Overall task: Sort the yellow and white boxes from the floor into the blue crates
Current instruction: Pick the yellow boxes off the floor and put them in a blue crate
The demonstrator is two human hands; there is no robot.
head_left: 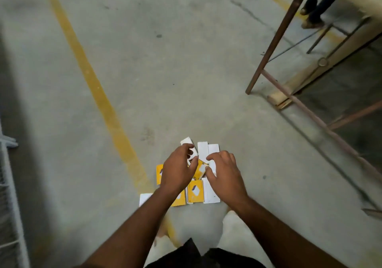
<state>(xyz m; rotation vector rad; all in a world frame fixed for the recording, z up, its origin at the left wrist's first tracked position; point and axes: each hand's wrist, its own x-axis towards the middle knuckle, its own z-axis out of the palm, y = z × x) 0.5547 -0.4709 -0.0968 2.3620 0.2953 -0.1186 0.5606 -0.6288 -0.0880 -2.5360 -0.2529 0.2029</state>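
— So, where do we have our hands?

— Both reach down over the cluster of boxes on the concrete floor (186, 71), low in the view at about six o'clock. Our left hand (177, 170) hangs above the yellow boxes with its fingers (189, 150) curled, tips close to a tilted white box (187, 141) at its twelve o'clock; whether they pinch it we cannot tell.

— And our right hand (224, 172)?

— Its fingers (215, 156) are bent and spread a little over the white boxes (203, 150) at twelve o'clock of the pile. Between our two hands a tilted yellow box (200, 169) sits, our right thumb just beside it; a firm grip does not show.

— What else lies in the pile?

— A yellow box with a white diamond (195, 192) nearest us, a long white box (210, 193) touching it at three o'clock, another white one (144, 199) at nine o'clock.

— Around us?

— A yellow painted line (93, 85) runs diagonally past the pile, and a rusty metal frame (272, 40) stands at two o'clock.
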